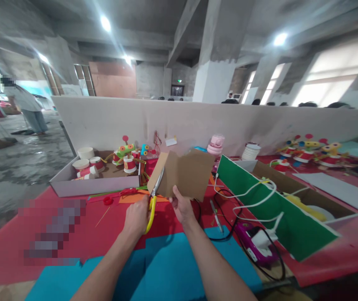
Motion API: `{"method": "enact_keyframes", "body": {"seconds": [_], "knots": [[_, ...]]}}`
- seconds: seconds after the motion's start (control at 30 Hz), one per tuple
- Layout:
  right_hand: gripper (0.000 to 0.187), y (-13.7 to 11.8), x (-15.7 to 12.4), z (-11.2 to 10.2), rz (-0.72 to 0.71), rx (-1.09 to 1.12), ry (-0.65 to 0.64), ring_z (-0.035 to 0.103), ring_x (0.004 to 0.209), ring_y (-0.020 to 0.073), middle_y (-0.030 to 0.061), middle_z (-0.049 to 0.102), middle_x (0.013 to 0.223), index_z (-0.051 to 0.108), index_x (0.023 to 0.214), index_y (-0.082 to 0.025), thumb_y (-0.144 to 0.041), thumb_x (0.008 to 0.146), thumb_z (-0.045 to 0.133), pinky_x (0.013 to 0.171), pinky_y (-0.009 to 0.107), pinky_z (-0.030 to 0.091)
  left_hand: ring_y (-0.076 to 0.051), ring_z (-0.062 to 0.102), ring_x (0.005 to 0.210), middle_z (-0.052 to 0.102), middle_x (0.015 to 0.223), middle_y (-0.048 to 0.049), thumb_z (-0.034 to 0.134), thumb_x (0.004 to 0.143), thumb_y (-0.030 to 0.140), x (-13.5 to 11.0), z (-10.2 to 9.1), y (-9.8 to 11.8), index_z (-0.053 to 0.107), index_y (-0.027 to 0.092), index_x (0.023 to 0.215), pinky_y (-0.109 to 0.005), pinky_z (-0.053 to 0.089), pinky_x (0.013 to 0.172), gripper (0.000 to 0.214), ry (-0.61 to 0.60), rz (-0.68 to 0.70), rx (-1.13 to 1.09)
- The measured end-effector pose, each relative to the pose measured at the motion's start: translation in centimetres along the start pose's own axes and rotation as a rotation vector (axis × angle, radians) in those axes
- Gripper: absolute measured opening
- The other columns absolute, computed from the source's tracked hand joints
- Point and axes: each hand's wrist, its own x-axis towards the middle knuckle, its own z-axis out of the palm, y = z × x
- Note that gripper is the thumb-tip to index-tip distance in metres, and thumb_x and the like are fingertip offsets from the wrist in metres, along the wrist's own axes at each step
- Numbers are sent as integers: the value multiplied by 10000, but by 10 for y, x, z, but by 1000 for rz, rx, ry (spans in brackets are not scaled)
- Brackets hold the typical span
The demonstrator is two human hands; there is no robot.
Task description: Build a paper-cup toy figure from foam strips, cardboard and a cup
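Observation:
My left hand [136, 217] is closed round the yellow handles of a pair of scissors [153, 197]. Their open blades sit on the left edge of a brown cardboard piece [188, 173]. My right hand [182, 207] pinches the bottom edge of that cardboard and holds it upright above the red table cover [25, 242]. A blue foam sheet [166, 267] lies under both forearms.
A shallow box [72, 184] with paper cups and colourful craft toys stands at the left. At the right are a green board [269, 209], a purple glue gun [254, 240] with white cable, and more toys [307, 152]. A white partition [198, 121] runs behind. A person [28, 104] stands far left.

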Motion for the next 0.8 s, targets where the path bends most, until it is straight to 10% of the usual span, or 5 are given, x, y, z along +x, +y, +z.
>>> {"method": "enact_keyframes", "body": {"seconds": [0.8], "knots": [[397, 2, 2, -2, 32, 29, -30, 559, 566, 86, 2, 706, 903, 676, 898, -190, -318, 564, 847, 418, 189, 417, -280, 669, 802, 687, 802, -109, 458, 854, 208, 3, 9, -6, 517, 177, 979, -288, 319, 589, 142, 94, 57, -116]]}}
